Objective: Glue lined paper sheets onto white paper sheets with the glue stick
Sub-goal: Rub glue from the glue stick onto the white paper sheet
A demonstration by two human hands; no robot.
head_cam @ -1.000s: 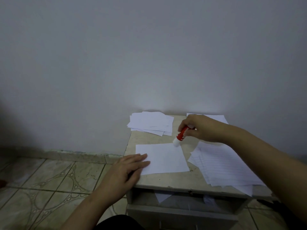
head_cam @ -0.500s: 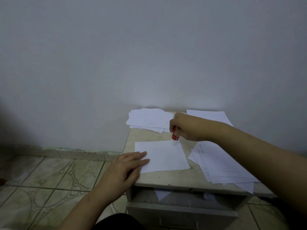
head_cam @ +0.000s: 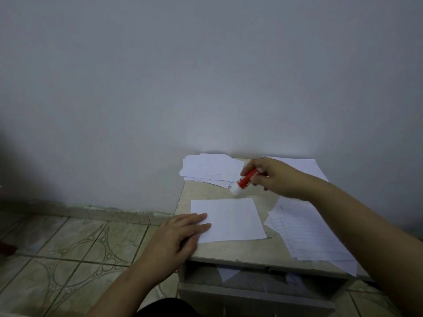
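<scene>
A white paper sheet (head_cam: 231,219) lies flat in the middle of the small table (head_cam: 229,253). My left hand (head_cam: 180,234) presses its near left corner with straight fingers. My right hand (head_cam: 274,177) grips a red glue stick (head_cam: 246,181), tilted with its white tip (head_cam: 235,191) down, at the sheet's far edge near the right corner. To the right lies a pile of lined paper sheets (head_cam: 306,232), partly under my right forearm. A stack of white sheets (head_cam: 210,169) sits at the table's far left.
More white paper (head_cam: 302,167) lies at the far right by the wall. An open drawer (head_cam: 251,291) under the tabletop holds paper scraps. Patterned floor tiles (head_cam: 75,243) spread to the left. The grey wall (head_cam: 206,76) stands right behind the table.
My right hand with the glue stick went left along the sheet's far edge, then came back to the right and tilted, so the white tip shows again. My left hand stays put.
</scene>
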